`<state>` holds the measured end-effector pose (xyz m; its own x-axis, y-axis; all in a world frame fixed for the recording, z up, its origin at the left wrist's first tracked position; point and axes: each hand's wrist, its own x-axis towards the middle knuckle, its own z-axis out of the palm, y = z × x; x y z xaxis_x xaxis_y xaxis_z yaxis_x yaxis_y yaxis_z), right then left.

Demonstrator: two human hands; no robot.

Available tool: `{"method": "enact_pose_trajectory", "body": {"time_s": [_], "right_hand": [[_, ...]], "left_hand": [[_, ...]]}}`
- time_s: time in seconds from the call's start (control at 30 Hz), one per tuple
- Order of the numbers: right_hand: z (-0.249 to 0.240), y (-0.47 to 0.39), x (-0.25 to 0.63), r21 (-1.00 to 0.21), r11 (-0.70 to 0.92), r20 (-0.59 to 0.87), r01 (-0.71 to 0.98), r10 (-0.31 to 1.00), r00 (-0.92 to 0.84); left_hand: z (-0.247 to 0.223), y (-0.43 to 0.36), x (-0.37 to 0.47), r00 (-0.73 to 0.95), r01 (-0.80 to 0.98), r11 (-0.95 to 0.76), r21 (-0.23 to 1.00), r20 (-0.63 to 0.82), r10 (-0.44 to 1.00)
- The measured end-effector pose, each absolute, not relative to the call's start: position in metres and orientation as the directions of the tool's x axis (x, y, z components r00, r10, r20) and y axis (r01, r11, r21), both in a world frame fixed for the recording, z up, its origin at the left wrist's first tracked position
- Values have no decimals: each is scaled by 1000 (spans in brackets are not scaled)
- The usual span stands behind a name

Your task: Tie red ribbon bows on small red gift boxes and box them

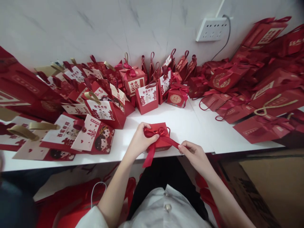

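A small red gift box (163,145) lies near the front edge of the white table, directly before me. Across its top runs a dark red ribbon (149,156) tied in a bow, with one tail hanging over the table edge. My left hand (142,139) grips the box's left side, its thumb pressed on the bow and its other fingers partly hidden. Pinched between the thumb and fingers of my right hand (192,154) is the ribbon's other tail, stretched out to the right of the box.
Many red and white gift boxes (146,98) crowd the white table's (201,126) back and left. More red boxes (261,128) are piled on the right. A power strip (211,30) hangs on the wall. A cardboard box (273,177) stands below right; a person's dark sleeve (15,202) shows lower left.
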<state>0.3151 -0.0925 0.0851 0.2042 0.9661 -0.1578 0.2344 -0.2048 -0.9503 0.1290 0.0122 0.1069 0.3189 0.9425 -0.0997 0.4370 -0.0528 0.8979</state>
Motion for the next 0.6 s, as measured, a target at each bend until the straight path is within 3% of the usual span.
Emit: {"method": "enact_pose_trajectory", "body": {"time_s": [0.4,0.47,0.6], "right_hand": [[86,-104,332,-908,-233,-204,349,972,117],[89,-100,338,-899,-200,-157,391,978,140],[99,-79,345,-894,-51,82,445,958,274]], "left_hand": [[105,13,128,328,428,-85,900,-67,942],[103,14,126,351,395,-121,911,-28,936],[103,16,116,414,262,-171,950,49,909]]}}
